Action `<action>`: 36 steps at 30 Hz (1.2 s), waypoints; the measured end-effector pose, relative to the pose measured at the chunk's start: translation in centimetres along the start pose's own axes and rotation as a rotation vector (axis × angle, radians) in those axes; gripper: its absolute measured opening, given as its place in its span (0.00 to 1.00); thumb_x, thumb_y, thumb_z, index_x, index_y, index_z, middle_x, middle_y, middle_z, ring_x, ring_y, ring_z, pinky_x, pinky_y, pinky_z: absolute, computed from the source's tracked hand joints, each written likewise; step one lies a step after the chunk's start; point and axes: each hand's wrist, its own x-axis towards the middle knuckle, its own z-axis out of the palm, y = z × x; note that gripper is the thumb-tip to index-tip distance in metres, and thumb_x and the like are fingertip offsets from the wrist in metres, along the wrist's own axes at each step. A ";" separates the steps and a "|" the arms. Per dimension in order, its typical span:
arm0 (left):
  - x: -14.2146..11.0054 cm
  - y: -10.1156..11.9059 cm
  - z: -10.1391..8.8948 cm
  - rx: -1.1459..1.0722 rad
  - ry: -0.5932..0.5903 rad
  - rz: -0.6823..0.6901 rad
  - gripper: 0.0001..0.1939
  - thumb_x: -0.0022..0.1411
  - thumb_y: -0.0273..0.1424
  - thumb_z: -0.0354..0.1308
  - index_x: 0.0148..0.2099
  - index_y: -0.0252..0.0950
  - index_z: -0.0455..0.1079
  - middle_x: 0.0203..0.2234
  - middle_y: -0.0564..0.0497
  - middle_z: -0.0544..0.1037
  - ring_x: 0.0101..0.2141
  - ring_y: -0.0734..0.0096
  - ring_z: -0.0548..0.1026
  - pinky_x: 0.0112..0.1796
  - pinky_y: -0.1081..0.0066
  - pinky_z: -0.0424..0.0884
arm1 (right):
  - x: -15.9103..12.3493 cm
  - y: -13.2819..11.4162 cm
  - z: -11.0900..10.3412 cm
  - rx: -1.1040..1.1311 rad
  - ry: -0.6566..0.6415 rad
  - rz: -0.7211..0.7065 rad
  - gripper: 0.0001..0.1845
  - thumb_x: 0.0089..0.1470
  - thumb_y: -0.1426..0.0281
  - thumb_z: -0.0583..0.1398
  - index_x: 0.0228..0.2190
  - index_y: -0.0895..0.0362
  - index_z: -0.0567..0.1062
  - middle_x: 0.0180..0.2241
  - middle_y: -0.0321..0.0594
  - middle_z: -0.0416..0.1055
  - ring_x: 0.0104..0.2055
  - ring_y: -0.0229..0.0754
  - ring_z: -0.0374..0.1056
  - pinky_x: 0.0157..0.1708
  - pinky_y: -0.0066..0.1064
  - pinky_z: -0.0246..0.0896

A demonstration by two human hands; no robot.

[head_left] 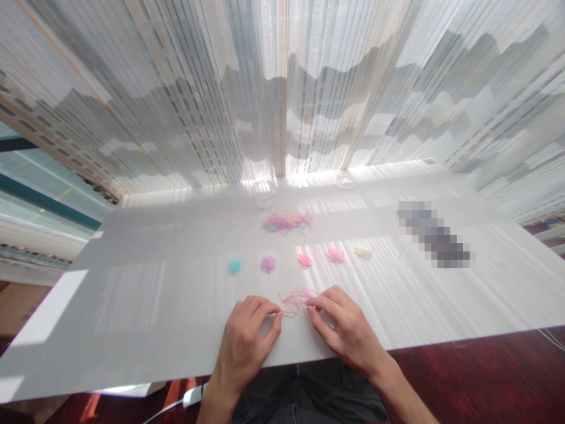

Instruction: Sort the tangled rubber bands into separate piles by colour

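A small loose tangle of pink and yellow thin bands (pixel 296 301) lies near the front edge of the white table (pixel 154 294). My left hand (pixel 247 338) rests beside it on the left, fingers curled, fingertips pinched at the tangle's edge. My right hand (pixel 342 327) lies on its right, fingers bent and touching the tangle. Beyond the hands sits a row of small sorted heaps: teal (pixel 235 267), purple (pixel 268 264), pink (pixel 305 260), magenta (pixel 335 254) and pale yellow (pixel 362 252). A larger mixed heap (pixel 286 222) lies farther back.
Two clear plastic cups (pixel 263 193) (pixel 345 179) stand at the table's far edge by sheer striped curtains. A blurred dark object (pixel 435 235) lies at the right. Dark red floor shows below the table's front edge.
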 end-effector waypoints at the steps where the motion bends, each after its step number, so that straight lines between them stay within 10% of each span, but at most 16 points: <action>1: 0.1 0.0 -0.1 -0.011 0.003 0.002 0.05 0.71 0.24 0.57 0.40 0.38 0.72 0.32 0.51 0.77 0.33 0.66 0.74 0.36 0.66 0.68 | 0.0 0.0 0.0 0.005 -0.002 0.002 0.08 0.67 0.74 0.57 0.42 0.54 0.76 0.33 0.40 0.73 0.35 0.43 0.69 0.34 0.35 0.69; 26: 0.9 -0.4 -0.8 -0.119 0.046 0.034 0.07 0.69 0.27 0.62 0.49 0.38 0.74 0.37 0.48 0.79 0.28 0.73 0.75 0.29 0.73 0.76 | 0.3 0.0 -0.3 0.109 0.060 -0.039 0.06 0.67 0.73 0.60 0.41 0.53 0.77 0.32 0.38 0.76 0.33 0.41 0.71 0.33 0.32 0.70; 36: 1.5 1.2 1.6 -0.159 0.033 0.105 0.06 0.71 0.25 0.59 0.47 0.37 0.75 0.35 0.47 0.81 0.35 0.67 0.81 0.36 0.71 0.80 | 0.3 -0.1 -0.4 0.100 0.042 -0.049 0.06 0.67 0.73 0.59 0.43 0.53 0.77 0.32 0.39 0.76 0.33 0.41 0.72 0.33 0.32 0.71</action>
